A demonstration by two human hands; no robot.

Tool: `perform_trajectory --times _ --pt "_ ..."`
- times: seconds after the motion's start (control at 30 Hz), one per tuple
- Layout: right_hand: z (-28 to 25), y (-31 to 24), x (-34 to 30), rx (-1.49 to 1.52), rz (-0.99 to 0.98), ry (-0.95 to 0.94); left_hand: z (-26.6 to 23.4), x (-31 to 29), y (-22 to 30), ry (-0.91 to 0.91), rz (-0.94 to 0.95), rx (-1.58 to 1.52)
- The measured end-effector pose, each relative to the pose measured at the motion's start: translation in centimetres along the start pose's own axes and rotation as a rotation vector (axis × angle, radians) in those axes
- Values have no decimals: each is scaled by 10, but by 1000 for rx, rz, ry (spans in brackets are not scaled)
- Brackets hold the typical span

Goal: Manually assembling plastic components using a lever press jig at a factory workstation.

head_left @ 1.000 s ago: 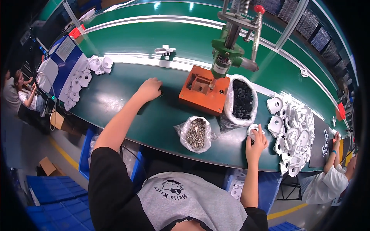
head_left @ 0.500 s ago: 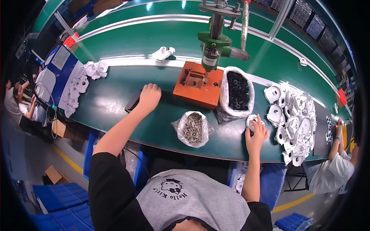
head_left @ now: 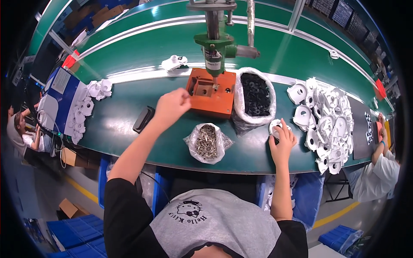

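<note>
My left hand (head_left: 173, 110) is in the air by the left edge of an orange fixture block (head_left: 211, 106), its fingers curled together; whatever may be between them is hidden. Above the block stands a green press head (head_left: 214, 53) with its tip pointing down at the recess. On the right, my right hand (head_left: 282, 142) grips a white plastic part (head_left: 275, 124) on the table, with the fingers over its round opening. A black oblong object (head_left: 144, 119) lies left of my left forearm. Between my hands sits a bag of small metal pins (head_left: 206, 142).
Behind my right hand stands a bag of black plastic pieces (head_left: 257, 95). White parts are heaped at the right (head_left: 329, 124), and more lie by a blue machine (head_left: 62, 99) at the left. One white part (head_left: 174, 62) rests behind the block. A co-worker's arm (head_left: 378, 150) shows at far right.
My left hand has moved from beside the black object toward the orange block, uncovering that object. My right hand still holds the white part. The whole view has shifted slightly.
</note>
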State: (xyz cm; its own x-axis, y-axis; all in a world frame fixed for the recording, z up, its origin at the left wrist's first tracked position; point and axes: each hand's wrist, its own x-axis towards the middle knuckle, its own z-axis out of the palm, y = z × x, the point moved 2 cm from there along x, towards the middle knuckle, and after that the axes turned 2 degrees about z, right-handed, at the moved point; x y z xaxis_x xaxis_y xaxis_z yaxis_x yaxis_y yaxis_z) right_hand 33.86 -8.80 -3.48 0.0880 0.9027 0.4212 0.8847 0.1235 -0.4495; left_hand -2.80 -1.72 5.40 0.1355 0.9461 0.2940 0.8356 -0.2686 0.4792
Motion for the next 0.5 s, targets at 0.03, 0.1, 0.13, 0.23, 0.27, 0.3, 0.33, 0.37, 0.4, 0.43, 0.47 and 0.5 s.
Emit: perform_trajectory --times 0.03,0.1,0.13,0.23,0.27,0.3,0.33,0.37,0.4,0.43,0.47,0.5 --pt "3 0 1 -1 3 -3 6 3 15 -27 32 -62" --pt "2 -3 1 16 -7 0 25 11 41 -38 116 -107" --pt "1 -3 1 7 -7 4 36 17 51 -25 150 -96" --pt "0 -4 1 17 -20 12 75 34 57 155 335 -6" --pt "0 -5 1 8 -18 7 83 39 58 191 348 104" --pt "-1 -4 1 11 -15 14 89 43 59 229 360 215" --pt "-1 -4 0 15 -6 5 95 46 60 254 376 263" --pt "-2 -2 -1 18 4 -7 97 46 61 252 381 267" --pt "-2 -2 0 23 8 -4 99 47 61 238 353 307" --pt "-1 -2 0 26 1 1 100 48 60 224 323 346" --pt "-2 -1 -1 29 -5 5 100 48 60 221 324 349" --pt "-2 -1 -1 32 -3 4 99 49 60 218 307 333"
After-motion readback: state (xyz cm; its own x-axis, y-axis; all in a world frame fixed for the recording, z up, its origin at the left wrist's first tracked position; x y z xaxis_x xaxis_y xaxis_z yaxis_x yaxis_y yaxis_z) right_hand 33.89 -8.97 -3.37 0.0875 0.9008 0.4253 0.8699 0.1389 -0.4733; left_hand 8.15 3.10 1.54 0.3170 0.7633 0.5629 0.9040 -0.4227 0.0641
